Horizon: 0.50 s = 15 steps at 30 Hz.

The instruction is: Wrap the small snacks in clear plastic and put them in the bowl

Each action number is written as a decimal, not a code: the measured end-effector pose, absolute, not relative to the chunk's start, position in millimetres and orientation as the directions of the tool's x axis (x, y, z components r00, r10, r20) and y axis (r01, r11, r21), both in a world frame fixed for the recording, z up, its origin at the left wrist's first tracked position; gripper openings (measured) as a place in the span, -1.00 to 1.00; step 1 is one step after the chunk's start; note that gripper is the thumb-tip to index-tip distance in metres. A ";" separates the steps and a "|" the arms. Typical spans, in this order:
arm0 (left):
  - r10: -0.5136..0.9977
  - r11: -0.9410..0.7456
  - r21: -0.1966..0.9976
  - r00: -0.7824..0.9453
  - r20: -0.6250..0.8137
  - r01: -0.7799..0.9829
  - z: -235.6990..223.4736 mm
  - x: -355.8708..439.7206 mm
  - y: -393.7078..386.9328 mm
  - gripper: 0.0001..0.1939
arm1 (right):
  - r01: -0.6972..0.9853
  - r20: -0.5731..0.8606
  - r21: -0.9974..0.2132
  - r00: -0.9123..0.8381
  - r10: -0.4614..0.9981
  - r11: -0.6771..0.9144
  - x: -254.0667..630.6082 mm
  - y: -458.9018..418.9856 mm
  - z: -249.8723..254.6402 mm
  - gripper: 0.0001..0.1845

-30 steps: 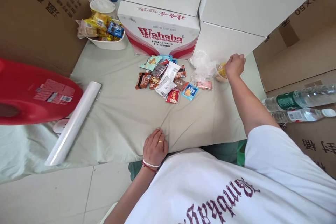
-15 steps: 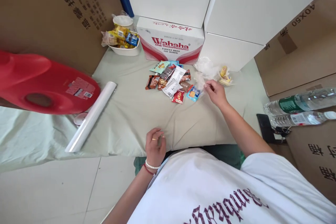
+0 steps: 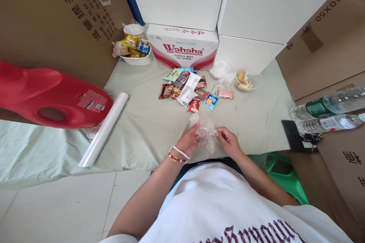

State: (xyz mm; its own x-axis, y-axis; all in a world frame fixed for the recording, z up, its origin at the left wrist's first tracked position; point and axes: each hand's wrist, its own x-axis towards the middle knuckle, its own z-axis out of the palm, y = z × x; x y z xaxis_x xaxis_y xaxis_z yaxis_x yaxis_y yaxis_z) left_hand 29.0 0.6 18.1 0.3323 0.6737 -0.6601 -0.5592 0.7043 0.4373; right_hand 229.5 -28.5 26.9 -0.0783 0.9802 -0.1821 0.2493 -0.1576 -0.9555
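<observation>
Near the table's front edge, a crumpled clear plastic bag (image 3: pixel 205 128) hangs between my two hands. My right hand (image 3: pixel 228 142) pinches its right side with thumb and fingers closed. My left hand (image 3: pixel 189 140) holds the other side, its fingers curled around the film and partly hidden by it. Beyond the hands lies a heap of small snack packets, among them a blue packet (image 3: pixel 211 101), a red packet (image 3: pixel 194 104) and a white packet (image 3: pixel 187 95). Right of the heap sits a pink packet (image 3: pixel 225 93) beside more crumpled clear bags (image 3: pixel 224 74).
Yellow-wrapped snacks (image 3: pixel 243 80) lie in clear film at right. A white basket (image 3: pixel 138 60) of snacks stands back left, beside a Wahaba carton (image 3: pixel 182 47). A red jug (image 3: pixel 57 98) and a white roll (image 3: pixel 105 129) lie left; water bottles (image 3: pixel 330 123) lie right.
My right hand has drawn a clear bag from beside the heap toward me. My left hand has risen from the table edge to meet it. The pink packet now shows.
</observation>
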 end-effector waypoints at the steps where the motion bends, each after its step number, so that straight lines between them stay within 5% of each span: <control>1: 0.681 0.693 0.455 0.300 -0.668 -0.560 13.4 28.9 0.0 -0.64 | 0.273 -0.181 -0.949 -0.073 0.981 -0.155 234.3 -30.9 25.5 -0.64; 5: 0.682 0.662 0.468 0.212 -0.700 -0.585 2.0 25.5 -3.6 -0.81 | 0.197 -0.314 -0.931 -0.005 0.949 -0.307 250.5 -36.4 17.2 -0.58; 10: 0.683 0.638 0.373 0.272 -0.678 -0.674 7.5 22.9 -7.4 -0.73 | 0.102 -0.452 -0.888 -0.004 0.892 -0.449 255.8 -41.4 6.1 -0.56; 15: 0.760 0.622 0.629 0.165 -0.629 -0.466 3.5 31.3 -10.7 -0.71 | 0.258 -0.382 -0.903 -0.118 0.916 -0.343 260.1 -45.4 1.6 -0.65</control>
